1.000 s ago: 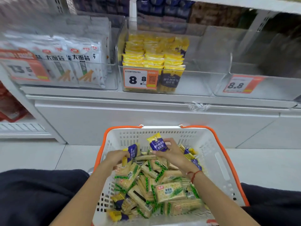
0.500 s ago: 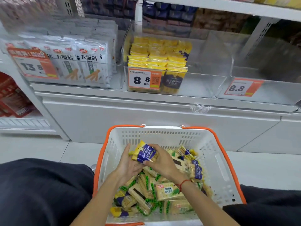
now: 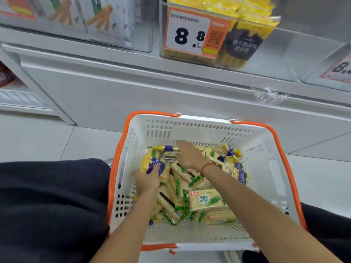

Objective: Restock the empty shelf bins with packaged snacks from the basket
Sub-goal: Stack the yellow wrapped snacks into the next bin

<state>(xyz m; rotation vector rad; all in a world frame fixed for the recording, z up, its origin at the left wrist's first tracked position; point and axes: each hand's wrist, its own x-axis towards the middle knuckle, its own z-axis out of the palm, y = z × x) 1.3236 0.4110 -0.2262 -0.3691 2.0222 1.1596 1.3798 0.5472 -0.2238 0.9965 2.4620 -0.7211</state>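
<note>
many packets still in the basket, one bin only part filled

most of the stock is not yet on the shelf, as we read it. the white slotted plastic basket with the orange rim [image 3: 269,149] sits on the floor between our knees, and its bottom is covered by a loose heap of cream cracker packets with green print [image 3: 206,201] mixed with yellow and purple snack packets [image 3: 228,153].

our left hand [image 3: 147,180] grips a small bunch of the yellow and purple packets [image 3: 152,164] at the left side of the heap, fingers curled around them. our right hand [image 3: 190,155] reaches toward the far wall of the basket with fingers stretched over the pile; it looks released, resting on packets and not closed on one, though the fingertips are blurred.

above, the clear plastic shelf bin with the orange 8.8 price tag [image 3: 190,33] already holds a stack of matching yellow and purple packets [image 3: 245,29] in its left part, while its right part looks bare through the clear wall. to the right, a second clear bin with another orange price tag [image 3: 340,71] shows only at its corner, and we cannot tell what is in it. to the left, a bin of white pouches printed with orange sticks [image 3: 106,21] looks stocked.

we judge the work as under way: gathering a handful comes first, then lifting it to the part-filled bin, and many more such trips remain.
</note>
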